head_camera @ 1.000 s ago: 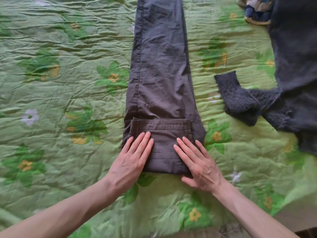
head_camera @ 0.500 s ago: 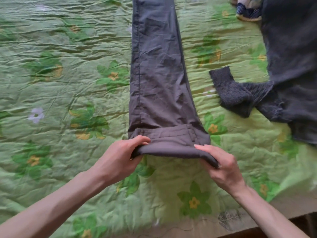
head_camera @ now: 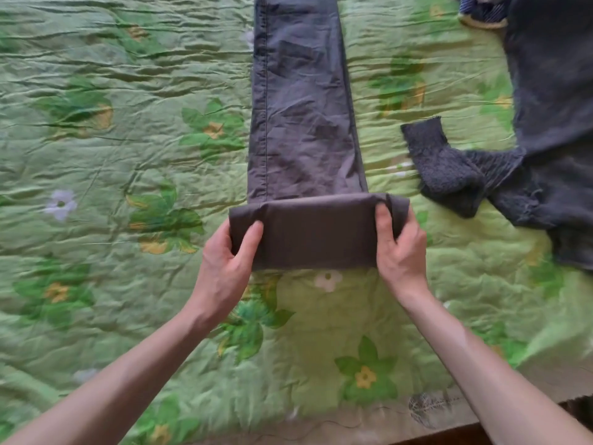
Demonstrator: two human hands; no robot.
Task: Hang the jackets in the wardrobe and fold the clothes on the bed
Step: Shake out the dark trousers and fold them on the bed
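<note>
Dark grey-brown trousers [head_camera: 301, 117] lie lengthwise up the middle of the green flowered bedspread [head_camera: 112, 194], legs stacked. Their near end is folded into a thick flat band [head_camera: 317, 232] lifted off the bed. My left hand [head_camera: 224, 268] grips the band's left end, thumb on top. My right hand [head_camera: 401, 252] grips its right end, thumb on top and fingers behind the cloth.
A dark grey knitted sweater [head_camera: 552, 130] lies at the right with one sleeve [head_camera: 439, 165] stretched toward the trousers. A striped garment [head_camera: 481, 11] peeks in at the top right. The bed's near edge [head_camera: 481, 425] runs along the bottom right.
A second ago both hands pressed flat on the folded end. They then took hold of its two ends, lifted it and turned it over away from me, making the fold thicker.
</note>
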